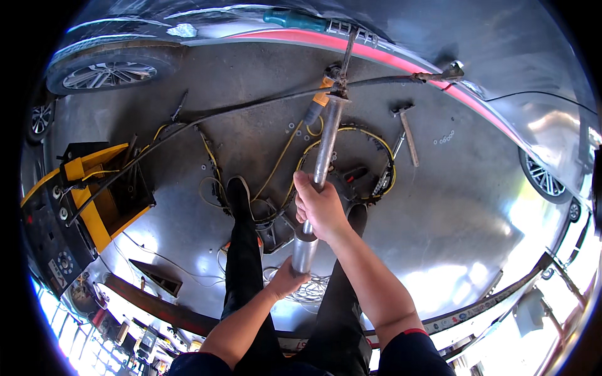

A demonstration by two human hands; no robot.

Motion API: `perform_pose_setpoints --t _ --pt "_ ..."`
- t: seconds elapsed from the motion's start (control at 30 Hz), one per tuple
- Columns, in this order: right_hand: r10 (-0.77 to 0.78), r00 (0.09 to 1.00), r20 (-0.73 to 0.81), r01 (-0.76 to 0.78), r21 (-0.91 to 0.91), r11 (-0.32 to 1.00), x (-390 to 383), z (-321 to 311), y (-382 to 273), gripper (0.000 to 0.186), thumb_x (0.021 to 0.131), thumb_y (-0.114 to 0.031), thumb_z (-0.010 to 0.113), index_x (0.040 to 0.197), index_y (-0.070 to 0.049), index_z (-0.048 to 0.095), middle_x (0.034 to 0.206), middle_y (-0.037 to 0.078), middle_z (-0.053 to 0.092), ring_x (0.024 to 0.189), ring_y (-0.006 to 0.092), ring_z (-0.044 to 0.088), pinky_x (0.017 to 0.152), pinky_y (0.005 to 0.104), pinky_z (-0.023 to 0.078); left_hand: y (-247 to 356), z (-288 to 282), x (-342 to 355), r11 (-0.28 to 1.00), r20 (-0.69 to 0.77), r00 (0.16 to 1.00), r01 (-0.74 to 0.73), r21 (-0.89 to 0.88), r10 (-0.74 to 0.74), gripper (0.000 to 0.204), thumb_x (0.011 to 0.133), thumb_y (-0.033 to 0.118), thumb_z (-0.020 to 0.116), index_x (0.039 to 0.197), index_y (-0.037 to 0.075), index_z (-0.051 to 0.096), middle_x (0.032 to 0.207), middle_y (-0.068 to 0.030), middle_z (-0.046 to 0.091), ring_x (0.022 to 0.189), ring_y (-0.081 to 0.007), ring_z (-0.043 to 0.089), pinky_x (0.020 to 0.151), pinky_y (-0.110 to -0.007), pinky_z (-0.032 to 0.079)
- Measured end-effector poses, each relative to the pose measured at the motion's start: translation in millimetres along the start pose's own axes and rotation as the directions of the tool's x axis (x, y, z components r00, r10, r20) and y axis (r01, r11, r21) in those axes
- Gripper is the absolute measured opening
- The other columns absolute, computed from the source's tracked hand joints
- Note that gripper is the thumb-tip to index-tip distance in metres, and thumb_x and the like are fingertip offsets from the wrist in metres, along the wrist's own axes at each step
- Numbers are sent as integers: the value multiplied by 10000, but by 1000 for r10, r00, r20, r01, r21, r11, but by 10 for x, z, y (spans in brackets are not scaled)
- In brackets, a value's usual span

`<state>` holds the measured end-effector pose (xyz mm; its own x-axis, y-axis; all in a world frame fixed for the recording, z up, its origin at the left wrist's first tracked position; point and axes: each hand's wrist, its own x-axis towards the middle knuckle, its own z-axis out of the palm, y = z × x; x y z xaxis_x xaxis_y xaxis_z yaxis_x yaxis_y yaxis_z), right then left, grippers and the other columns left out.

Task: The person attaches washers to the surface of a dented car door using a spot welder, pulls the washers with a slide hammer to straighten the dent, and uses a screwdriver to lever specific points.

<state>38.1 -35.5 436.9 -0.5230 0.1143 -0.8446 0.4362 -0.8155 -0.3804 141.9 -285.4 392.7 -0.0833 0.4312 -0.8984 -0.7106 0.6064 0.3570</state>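
Metal pipe (318, 178): long, grey, being held steeply over the concrete floor (451, 207), its far end being pressed against a rusty fitting (335, 78) close to the lower edge of a silver car body (501, 50).

Right hand (321, 210): being kept clenched around the middle of the pipe, thumb side facing the far end.

Left hand (287, 279): being wrapped around the near end of the pipe, just below the right hand; the fingers are being hidden by the pipe, so the tightness of the grasp cannot be told.

Long thin bar (251, 106): being run from the fitting across the floor toward the yellow and black machine (81, 200) at the floor's left edge; a second length is being extended from the fitting toward a clamp (453, 69) on the car's red-striped sill.

Hammer (407, 131): being left lying on the floor to the right of the pipe, well apart from both hands.

Yellow cable (370, 135): being looped on the floor around the pipe's far half, near a scatter of small washers (444, 138).

Car wheels: one (110, 69) being shown at the far left corner of the floor, another (544, 178) at the right edge.

Dark trouser legs (241, 250): being seen beneath both hands, the feet being planted among the cables.
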Motion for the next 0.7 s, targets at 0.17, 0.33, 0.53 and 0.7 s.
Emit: perform_pose_setpoints --t 0.17,0.33,0.53,0.7 --pt "-59 997 -53 49 -170 984 -155 57 101 329 975 -369 647 822 -108 518 600 -36 461 510 76 451 505 277 404 -98 -35 -299 1000 -2 1000 15 2 -15 610 797 154 789 1278 51 428 1000 -60 596 887 -130 585 801 -313 506" --pt "-65 998 13 62 -534 843 -447 -82 447 253 954 -265 652 824 -63 571 706 0 609 699 99 583 675 291 470 -134 -34 -495 999 66 998 -17 -46 21 722 787 192 827 1321 20 372 1059 -81 594 952 -158 597 834 -334 507" --pt "17 996 93 31 -492 870 -498 -98 459 192 937 -209 663 867 -61 562 744 18 627 733 107 598 722 298 478 -452 -44 -404 978 20 998 -64 200 61 604 801 234 817 1249 0 484 1046 -112 648 967 -198 646 852 -360 521" --pt "-64 997 47 78 -453 888 -300 -32 666 187 934 -193 670 892 -50 557 763 23 630 735 105 596 689 293 471 -440 -79 -296 939 -270 947 -75 336 173 332 845 246 776 994 -6 620 755 -57 669 631 -136 637 581 -310 503"
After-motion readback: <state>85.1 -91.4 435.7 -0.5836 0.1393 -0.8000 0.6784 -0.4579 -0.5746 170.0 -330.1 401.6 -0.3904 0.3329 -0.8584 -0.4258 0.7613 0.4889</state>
